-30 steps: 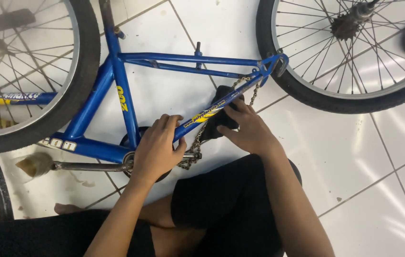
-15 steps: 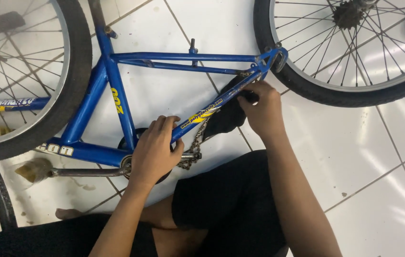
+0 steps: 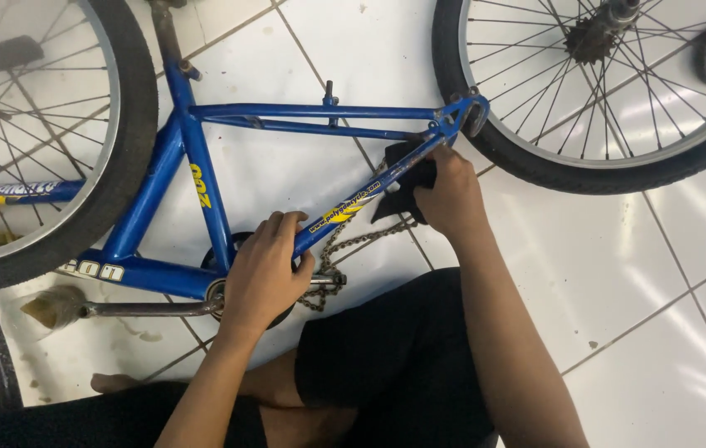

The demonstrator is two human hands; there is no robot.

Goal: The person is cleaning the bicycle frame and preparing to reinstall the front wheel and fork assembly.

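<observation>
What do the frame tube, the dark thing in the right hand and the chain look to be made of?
Frame tube: probably metal, glossy blue paint with highlights. Dark thing under the right hand: looks like soft black cloth, since it folds and drapes. Chain: metal links, dull brownish, possibly rusty or greasy. The left hand rests at the crank.

Open white tiled floor (image 3: 652,274) to the right and near right: free passage. Far right blocked by black-tyred spoked rear wheel (image 3: 618,91). Left blocked by black-tyred front wheel (image 3: 46,141). Centre crossed by blue steel bicycle frame (image 3: 203,199); tile shows between its tubes.
</observation>
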